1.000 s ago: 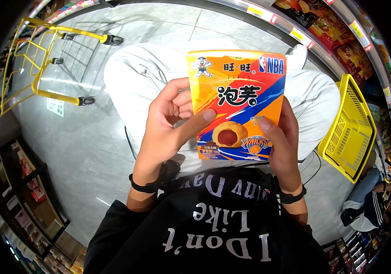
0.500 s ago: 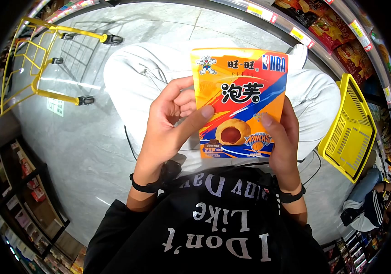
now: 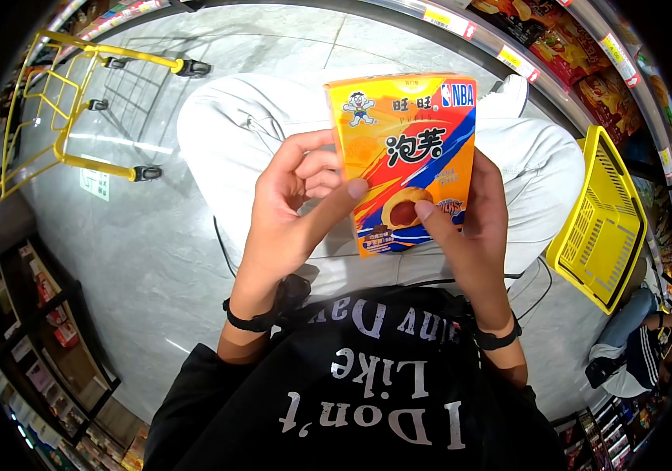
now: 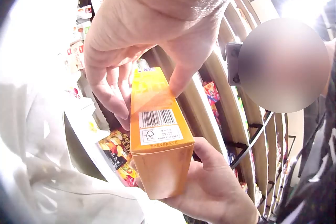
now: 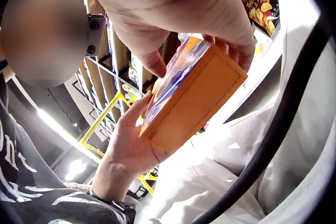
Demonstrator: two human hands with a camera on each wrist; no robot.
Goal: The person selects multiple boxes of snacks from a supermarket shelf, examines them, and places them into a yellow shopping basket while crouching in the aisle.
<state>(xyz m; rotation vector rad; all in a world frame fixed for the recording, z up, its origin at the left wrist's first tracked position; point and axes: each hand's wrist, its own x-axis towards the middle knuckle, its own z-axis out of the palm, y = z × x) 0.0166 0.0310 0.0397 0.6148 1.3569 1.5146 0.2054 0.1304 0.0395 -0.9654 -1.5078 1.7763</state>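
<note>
An orange box of puffs (image 3: 375,149), printed with a filled puff, a cartoon figure and NBA marks, is up over the lap in the head view. My left hand (image 3: 285,216) pinches its left edge, thumb on the front, the other fingers bent behind. From the right, my right hand (image 3: 481,235) grips it with the thumb across the puff picture and fingers round the back. The left wrist view has the box's narrow side with a barcode (image 4: 157,117) between both hands. A plain orange face of the box (image 5: 194,100) fills the middle of the right wrist view.
White trousers (image 3: 226,133) of crossed legs lie beneath the box. A yellow basket (image 3: 599,228) stands on the grey floor (image 3: 155,259) at right, and a yellow wheeled cart frame (image 3: 61,149) at left. Shelves with snack bags (image 3: 563,51) curve along the upper right. Another person sits lower right.
The box has shifted left and turned, so its top and left side show more now. My right hand moved left with it, its thumb now over the puff picture. The left hand stayed nearly put.
</note>
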